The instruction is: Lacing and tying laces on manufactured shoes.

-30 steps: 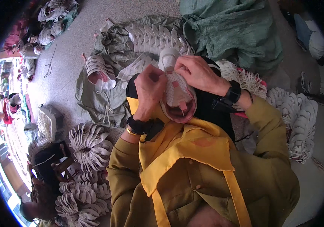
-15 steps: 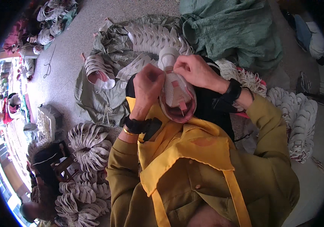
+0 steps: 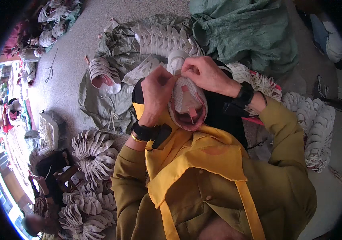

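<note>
A white mesh shoe upper (image 3: 185, 98) with pink lining rests over my lap, its pink-edged opening toward me. Over its far part my left hand (image 3: 157, 90) is closed in a pinch, thumb against fingers. My right hand (image 3: 209, 76) pinches too, just right of it, with fingertips almost meeting the left's. What lies between the fingertips is too small to make out. Beyond my hands, another white shoe piece (image 3: 177, 62) shows, partly covered by my right fingers. A yellow apron (image 3: 195, 160) covers my front.
A grey-green sheet (image 3: 95, 106) on the floor holds a row of white uppers (image 3: 161, 40) and a nested stack (image 3: 104, 76). A green sack (image 3: 243, 32) lies at the far right. Stacked uppers (image 3: 93, 154) stand at left, more (image 3: 319, 132) at right. Another person (image 3: 45, 200) sits lower left.
My hands have come slightly closer together at the fingertips, the left shifting a little right and the right a little left. The person at lower left has moved an arm.
</note>
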Available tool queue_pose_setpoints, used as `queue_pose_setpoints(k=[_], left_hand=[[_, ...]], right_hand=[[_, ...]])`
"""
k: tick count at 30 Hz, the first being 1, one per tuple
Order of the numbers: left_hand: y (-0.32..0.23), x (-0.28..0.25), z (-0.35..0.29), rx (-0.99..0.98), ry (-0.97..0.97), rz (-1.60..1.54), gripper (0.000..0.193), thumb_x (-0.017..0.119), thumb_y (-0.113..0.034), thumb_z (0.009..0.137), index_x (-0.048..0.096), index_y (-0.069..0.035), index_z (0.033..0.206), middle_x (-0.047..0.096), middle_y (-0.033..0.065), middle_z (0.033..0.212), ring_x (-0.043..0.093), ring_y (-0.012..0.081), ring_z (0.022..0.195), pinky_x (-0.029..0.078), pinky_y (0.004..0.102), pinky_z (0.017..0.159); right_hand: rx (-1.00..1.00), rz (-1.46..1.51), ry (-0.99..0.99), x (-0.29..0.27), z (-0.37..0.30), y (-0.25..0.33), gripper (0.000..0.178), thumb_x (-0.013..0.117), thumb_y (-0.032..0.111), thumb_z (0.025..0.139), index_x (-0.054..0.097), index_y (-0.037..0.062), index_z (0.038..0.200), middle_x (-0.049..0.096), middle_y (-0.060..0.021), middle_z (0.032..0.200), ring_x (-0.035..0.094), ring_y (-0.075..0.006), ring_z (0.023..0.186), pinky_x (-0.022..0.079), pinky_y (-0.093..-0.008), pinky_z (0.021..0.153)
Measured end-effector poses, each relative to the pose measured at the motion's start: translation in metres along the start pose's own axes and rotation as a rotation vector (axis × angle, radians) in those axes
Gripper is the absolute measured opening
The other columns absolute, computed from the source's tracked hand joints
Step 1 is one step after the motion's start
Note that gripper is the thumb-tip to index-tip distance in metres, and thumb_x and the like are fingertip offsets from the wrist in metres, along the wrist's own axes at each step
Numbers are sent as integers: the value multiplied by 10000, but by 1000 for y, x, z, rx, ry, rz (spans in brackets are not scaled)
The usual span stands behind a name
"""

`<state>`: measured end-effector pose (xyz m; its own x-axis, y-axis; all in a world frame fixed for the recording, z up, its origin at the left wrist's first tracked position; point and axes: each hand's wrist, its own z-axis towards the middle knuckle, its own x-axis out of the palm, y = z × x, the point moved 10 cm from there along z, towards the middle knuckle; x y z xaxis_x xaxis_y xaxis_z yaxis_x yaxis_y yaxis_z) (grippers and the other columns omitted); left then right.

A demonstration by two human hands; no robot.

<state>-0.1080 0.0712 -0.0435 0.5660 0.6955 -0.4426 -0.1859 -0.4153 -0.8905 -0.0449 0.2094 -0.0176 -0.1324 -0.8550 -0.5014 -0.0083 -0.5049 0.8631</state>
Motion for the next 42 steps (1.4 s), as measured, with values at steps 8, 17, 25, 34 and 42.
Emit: queue_pose_setpoints(k=[8, 17, 25, 34, 42], left_hand=[[0, -2, -1, 38, -25, -48, 137, 754, -97, 820, 659, -11, 868, 713, 109, 766, 696, 162, 697, 537, 299, 665], [10, 2, 2, 65, 36, -98, 144, 733, -109, 824, 660, -25, 916, 722, 107, 804, 707, 159, 743, 544, 294, 706], [1, 2, 0, 59, 44, -73, 133, 708, -108, 841, 652, -23, 925, 713, 101, 798, 693, 145, 749, 533, 299, 706], [4, 10, 9, 84, 107, -74, 57, 645, -27, 891, 610, -4, 930, 611, 8, 793, 553, 70, 761, 474, 251, 709], [-6, 14, 18, 241, 209, -48, 70, 626, -21, 898, 569, -6, 937, 588, 64, 832, 557, 149, 776, 465, 286, 696]], right_hand=[[-128, -97, 1, -6, 1, 14, 108, 694, 88, 858, 657, -13, 860, 632, -126, 734, 630, -238, 654, 479, -354, 605], [-163, -175, -44, 3, -2, 17, 104, 670, 68, 846, 602, -6, 874, 617, -156, 797, 630, -357, 762, 493, -411, 670], [-259, -250, 33, 9, 4, 31, 140, 678, 73, 855, 579, 3, 925, 621, -175, 843, 639, -392, 823, 506, -443, 681], [-222, -313, 6, 15, 2, 27, 152, 660, 57, 875, 541, 20, 962, 613, -178, 913, 633, -415, 886, 508, -461, 692], [-206, -375, 47, 11, 0, 35, 150, 630, 115, 901, 547, 35, 998, 615, -160, 981, 642, -411, 902, 527, -473, 711]])
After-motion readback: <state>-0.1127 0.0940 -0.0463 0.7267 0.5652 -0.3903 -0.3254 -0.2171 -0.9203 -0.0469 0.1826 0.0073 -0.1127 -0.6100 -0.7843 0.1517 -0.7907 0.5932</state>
